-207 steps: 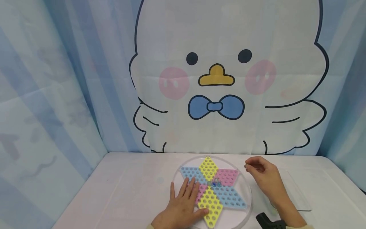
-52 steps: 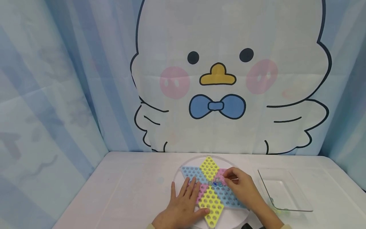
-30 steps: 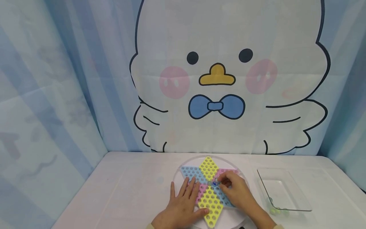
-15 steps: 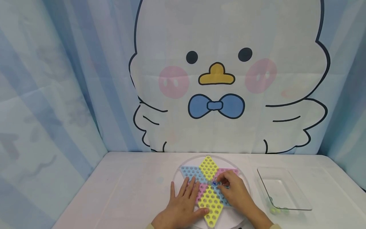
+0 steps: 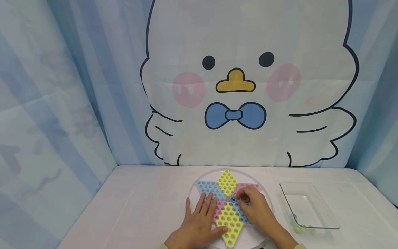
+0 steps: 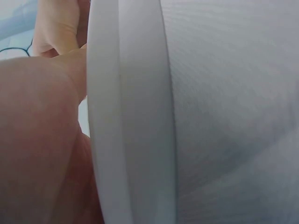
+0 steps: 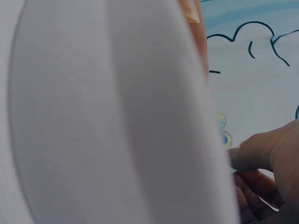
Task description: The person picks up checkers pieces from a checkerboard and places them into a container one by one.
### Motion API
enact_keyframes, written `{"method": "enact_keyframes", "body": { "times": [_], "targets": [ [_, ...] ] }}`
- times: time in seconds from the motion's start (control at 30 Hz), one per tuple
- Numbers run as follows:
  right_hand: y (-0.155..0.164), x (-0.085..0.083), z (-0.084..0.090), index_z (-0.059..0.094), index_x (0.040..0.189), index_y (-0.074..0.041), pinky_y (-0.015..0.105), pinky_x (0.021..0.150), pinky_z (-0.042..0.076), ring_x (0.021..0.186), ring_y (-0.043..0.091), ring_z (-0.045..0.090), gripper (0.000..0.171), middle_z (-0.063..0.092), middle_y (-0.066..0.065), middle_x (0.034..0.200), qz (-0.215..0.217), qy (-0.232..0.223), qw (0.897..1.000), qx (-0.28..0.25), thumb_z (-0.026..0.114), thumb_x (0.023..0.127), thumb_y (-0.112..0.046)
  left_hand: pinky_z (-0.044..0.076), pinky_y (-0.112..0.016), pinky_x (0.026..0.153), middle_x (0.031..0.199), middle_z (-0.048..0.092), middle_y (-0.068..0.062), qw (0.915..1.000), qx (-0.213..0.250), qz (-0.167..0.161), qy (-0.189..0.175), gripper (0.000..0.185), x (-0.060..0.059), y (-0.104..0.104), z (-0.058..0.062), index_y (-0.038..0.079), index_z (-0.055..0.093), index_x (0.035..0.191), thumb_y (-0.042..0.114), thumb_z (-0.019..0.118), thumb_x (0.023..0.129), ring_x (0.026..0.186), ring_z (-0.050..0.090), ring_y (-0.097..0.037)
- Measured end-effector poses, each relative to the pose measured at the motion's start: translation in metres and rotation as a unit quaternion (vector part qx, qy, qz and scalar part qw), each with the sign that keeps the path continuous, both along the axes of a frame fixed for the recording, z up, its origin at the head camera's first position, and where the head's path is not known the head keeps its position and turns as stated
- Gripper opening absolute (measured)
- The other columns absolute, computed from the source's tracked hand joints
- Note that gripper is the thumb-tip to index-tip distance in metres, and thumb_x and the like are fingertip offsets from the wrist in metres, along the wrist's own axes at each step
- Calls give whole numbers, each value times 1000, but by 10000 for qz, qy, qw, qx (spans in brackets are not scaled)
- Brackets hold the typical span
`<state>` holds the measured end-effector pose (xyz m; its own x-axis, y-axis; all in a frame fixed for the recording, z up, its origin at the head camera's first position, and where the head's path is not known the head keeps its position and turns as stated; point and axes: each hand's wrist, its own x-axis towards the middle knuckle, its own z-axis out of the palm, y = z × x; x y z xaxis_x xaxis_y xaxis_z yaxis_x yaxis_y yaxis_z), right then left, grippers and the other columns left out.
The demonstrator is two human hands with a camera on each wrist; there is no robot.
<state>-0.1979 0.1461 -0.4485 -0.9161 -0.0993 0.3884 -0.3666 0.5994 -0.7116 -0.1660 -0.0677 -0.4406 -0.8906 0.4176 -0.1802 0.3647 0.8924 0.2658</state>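
A round Chinese checkers board (image 5: 193,214) lies on the table, its star of yellow, blue and pink points full of holes. My left hand (image 5: 199,218) lies spread across its left side, thumb on the near yellow point. At the centre of the star, my right hand (image 5: 253,205) bends over the board, thumb and forefinger pinching a marble that the fingers mostly hide. Right by those fingertips sits a blue marble (image 5: 233,199). In the right wrist view, a clear marble (image 7: 221,120) stands beside the blue one, close to the thumb.
A clear plastic box (image 5: 323,228) stands on the table right of the board, with several greenish marbles (image 5: 299,229) at its near left corner. Behind the table hangs a curtain (image 5: 233,148) with a cartoon bird on it.
From beside the board, near the clear box, my right hand has come left to the star's centre, where it now stays almost still. My left hand has kept its place.
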Motion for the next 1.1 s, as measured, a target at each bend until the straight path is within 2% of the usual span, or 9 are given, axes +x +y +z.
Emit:
{"method": "enact_keyframes", "body": {
  "times": [0.33,0.5,0.77,1.1],
  "targets": [
    [3,-1,7,66,87,-13,21,73,52,78,3,57,22,64,-3,86,-113,-348,9993,-97,72,79,7,-1,-73,114,169,8,-2,10000,-70,45,-12,98,-1,1,1,17,19,160,83,28,87,156,3,-28],
    [8,-1,13,67,91,-16,21,75,51,84,6,58,18,65,-3,91,-323,-621,9975,-34,72,84,0,-1,-72,115,169,8,-1,10000,-56,61,15,99,-1,1,1,18,19,160,83,29,87,156,3,-27],
    [17,-1,24,67,100,-13,23,81,54,96,13,64,14,67,2,103,-477,-856,9951,-136,68,89,-4,-1,-72,115,169,8,-2,9999,-75,99,-63,98,0,1,2,18,19,160,83,30,87,156,4,-27],
    [29,0,37,65,106,-8,32,89,56,105,22,67,16,67,6,110,-628,-680,9957,-57,66,91,-3,-3,-70,116,169,7,0,9996,-146,152,-187,99,-2,2,0,20,18,160,84,28,86,156,2,-25]
  ]
}}
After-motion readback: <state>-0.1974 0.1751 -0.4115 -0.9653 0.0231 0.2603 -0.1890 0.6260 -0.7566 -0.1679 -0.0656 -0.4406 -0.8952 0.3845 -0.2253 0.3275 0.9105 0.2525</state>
